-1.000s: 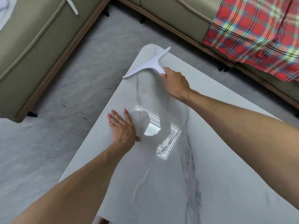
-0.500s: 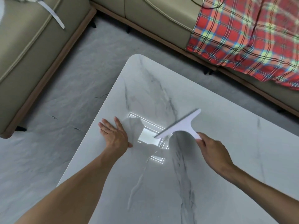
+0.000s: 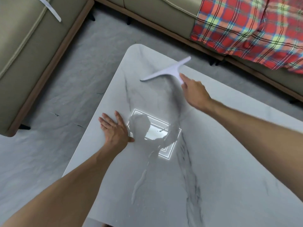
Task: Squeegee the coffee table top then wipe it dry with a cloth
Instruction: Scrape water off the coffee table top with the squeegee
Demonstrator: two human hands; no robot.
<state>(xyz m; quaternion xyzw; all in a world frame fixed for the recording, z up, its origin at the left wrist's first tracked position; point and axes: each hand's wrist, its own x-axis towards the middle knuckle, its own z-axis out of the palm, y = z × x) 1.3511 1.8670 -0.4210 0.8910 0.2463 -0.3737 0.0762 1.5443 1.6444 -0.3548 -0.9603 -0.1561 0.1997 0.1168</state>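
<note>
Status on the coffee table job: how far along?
Done: nothing clearly finished; a thin streak of water still lies on the marble coffee table top. In hand: the right hand holds the white squeegee near the far corner, mid-stroke, while the left hand lies flat on the top. Left: more squeegee passes, then the cloth wipe; no cloth shows on the table.

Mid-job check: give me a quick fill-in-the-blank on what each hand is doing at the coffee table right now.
1. The right hand grips the handle of the white ____.
2. The left hand lies flat and open on the marble ____, near its left edge.
3. The squeegee blade sits toward the table's ____ end, close to the rounded corner.
4. A red ____ blanket is draped over the sofa.

Missing words: squeegee; table top; far; plaid
</note>
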